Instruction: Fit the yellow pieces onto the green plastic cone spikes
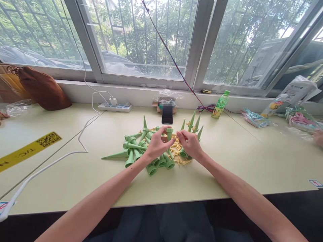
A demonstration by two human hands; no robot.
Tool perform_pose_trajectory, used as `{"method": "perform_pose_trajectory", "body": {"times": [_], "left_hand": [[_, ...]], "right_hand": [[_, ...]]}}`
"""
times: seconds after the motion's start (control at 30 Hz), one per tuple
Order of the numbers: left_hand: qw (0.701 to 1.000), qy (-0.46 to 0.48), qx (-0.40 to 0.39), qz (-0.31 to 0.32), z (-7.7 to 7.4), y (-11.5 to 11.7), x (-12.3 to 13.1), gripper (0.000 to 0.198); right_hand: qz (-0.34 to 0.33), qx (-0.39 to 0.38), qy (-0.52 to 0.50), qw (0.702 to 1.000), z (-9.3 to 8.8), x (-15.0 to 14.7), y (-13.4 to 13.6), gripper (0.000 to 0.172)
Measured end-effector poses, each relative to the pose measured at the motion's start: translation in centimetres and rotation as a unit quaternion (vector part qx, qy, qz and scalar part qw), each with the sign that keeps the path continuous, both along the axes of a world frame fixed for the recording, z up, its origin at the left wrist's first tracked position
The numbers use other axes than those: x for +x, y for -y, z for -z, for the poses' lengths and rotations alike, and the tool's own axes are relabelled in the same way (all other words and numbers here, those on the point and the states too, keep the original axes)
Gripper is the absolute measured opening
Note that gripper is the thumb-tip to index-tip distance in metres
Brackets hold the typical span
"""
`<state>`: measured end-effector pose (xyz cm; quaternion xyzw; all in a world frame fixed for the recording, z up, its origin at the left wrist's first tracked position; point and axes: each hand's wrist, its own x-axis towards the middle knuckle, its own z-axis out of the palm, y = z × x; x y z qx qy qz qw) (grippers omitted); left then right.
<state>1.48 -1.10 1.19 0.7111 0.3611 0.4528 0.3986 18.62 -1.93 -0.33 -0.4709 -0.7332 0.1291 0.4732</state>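
A: What do we see in the hands at this worktable (227,164)?

B: A green spike (169,134), cap up and point down. The left hand (158,144) pinches it, thumb and fingers closed around its upper part.

A: And the right hand (190,144)?

B: Just beside it, with fingertips pressed together near the spike's cap. We cannot tell whether the pinch contains a small yellow piece.

A: How far along do we judge the work?

B: Partway, and probably nearer the start. Beyond the right hand, a small group of upright spikes (197,121) stands points up, with yellow bits showing on some of them. We count those as likely finished.

A: What do we count as left?

B: The heap of spikes (133,145) around the left hand, most lying on their sides, several with open ends facing us. We make out no yellow bits fitted there. One spike stands point up in that heap. As for the held spike, we read it as unfinished, though its details are too small to confirm.

A: And the supply?

B: Loose yellow pieces (176,147) lie scattered between and below the hands. Straight ahead, beyond both hands, rests a phone (167,117); a drink bottle (220,106) stands beyond the right hand.
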Motion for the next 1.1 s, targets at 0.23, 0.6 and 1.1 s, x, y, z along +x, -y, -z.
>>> {"method": "perform_pose_trajectory", "body": {"times": [0.23, 0.6, 1.1], "left_hand": [[1.000, 0.002, 0.001, -0.018, 0.23, -0.33, 0.04, 0.050], [1.000, -0.015, -0.003, 0.003, -0.13, 0.09, 0.00, 0.051], [1.000, 0.000, 0.003, -0.015, 0.23, -0.26, 0.01, 0.049]], "right_hand": [[-0.035, 0.004, -0.049, 0.998, -0.40, -0.24, 0.39, 0.025], [-0.013, 0.002, -0.001, 1.000, 0.06, 0.00, -0.05, 0.034], [-0.027, -0.002, -0.022, 0.999, -0.47, -0.36, 0.46, 0.025]]}}
